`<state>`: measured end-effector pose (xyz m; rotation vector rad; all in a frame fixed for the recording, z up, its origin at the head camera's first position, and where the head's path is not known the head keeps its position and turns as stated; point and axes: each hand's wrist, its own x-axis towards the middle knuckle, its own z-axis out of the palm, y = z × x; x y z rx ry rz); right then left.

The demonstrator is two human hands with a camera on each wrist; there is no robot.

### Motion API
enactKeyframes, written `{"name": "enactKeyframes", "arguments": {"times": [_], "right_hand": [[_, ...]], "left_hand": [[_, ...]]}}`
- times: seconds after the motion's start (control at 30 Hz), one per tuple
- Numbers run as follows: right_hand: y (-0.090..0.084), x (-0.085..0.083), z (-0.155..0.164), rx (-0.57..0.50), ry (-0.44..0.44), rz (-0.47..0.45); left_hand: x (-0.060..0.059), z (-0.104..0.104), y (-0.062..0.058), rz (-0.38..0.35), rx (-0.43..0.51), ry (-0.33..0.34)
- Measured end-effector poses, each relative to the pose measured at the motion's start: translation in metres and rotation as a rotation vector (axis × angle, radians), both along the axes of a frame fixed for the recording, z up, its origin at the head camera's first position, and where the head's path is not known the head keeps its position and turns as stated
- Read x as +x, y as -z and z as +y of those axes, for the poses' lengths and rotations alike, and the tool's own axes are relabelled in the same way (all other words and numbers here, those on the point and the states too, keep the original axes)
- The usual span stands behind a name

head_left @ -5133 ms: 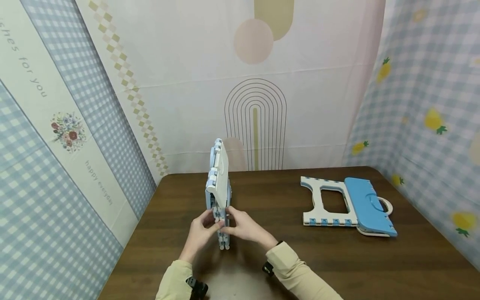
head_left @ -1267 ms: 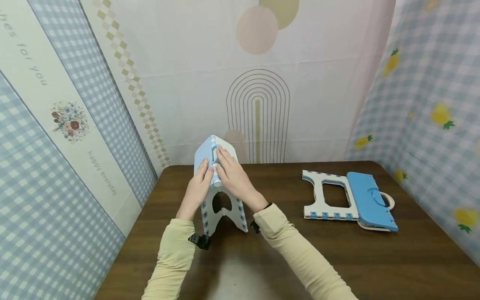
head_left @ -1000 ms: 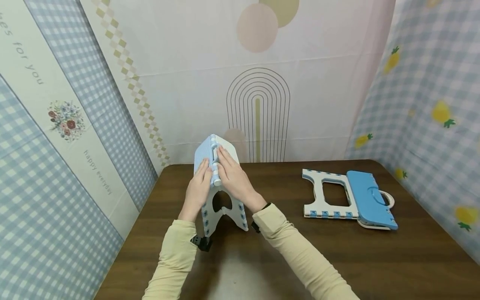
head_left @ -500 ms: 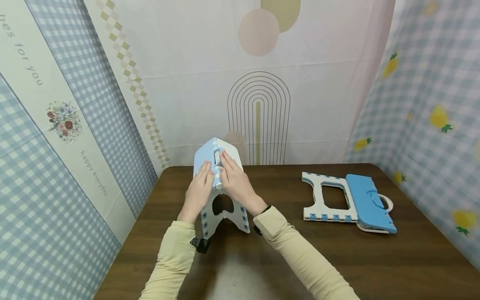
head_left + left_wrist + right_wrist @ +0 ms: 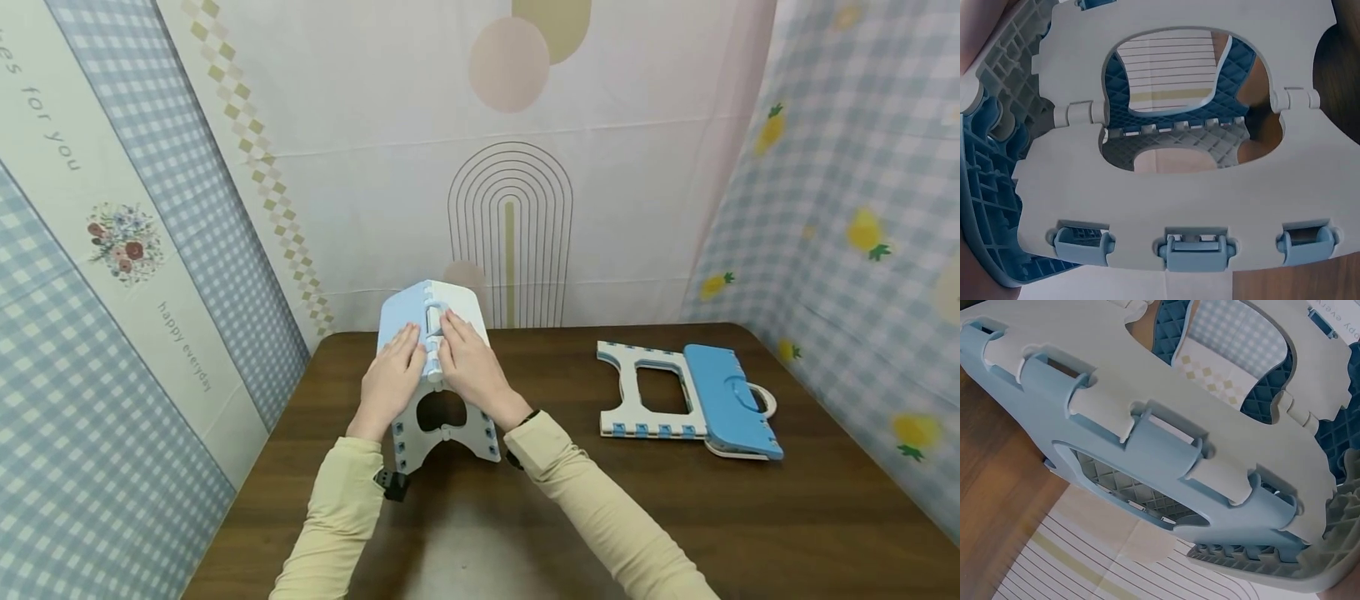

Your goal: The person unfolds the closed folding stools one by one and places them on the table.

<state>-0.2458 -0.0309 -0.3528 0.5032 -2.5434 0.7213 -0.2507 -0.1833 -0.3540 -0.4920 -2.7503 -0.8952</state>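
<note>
A blue-and-white folding step stool (image 5: 401, 310) stands partly unfolded on the table, its two top halves sloping down from the centre hinge like a low roof. My left hand (image 5: 388, 375) lies with extended fingers on the blue half. On the white half rests my right hand (image 5: 476, 367), its fingers straight beside the handle slot. The left wrist view shows the white hinged end panel (image 5: 1129, 200) with an oval opening, partly bent at its middle. In the right wrist view, blue and white hinge knuckles (image 5: 1163, 444) join the panel to a leg. My palms hide part of the top.
A second folding stool (image 5: 738, 400), blue and white, lies folded flat at the right of the brown wooden table (image 5: 555, 500). A patterned cloth (image 5: 360, 225) hangs behind the table, with checked cloths (image 5: 847, 317) at the sides.
The stool was nearly folded five seconds ago, with both hands gripping its hinged end. Now my hands are on top, the legs stand apart, and the top halves have spread flatter during the last second.
</note>
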Motion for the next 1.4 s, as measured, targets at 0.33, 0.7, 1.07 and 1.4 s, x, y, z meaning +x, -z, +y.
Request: {"name": "enactKeyframes", "arguments": {"times": [0.33,0.7,1.07,1.4], "right_hand": [[0.006,0.001,-0.008,0.130,0.037,-0.051],[0.007,0.008,-0.018,0.242,0.103,-0.084],[0.003,0.020,-0.025,0.274,0.126,-0.085],[0.014,0.032,-0.024,0.192,0.082,-0.018]], "left_hand": [[-0.005,-0.013,0.001,-0.016,-0.140,0.053],[-0.002,-0.020,0.000,-0.002,-0.232,0.062],[0.005,-0.026,-0.002,-0.011,-0.265,0.098],[0.006,-0.040,-0.005,-0.047,-0.218,0.163]]}}
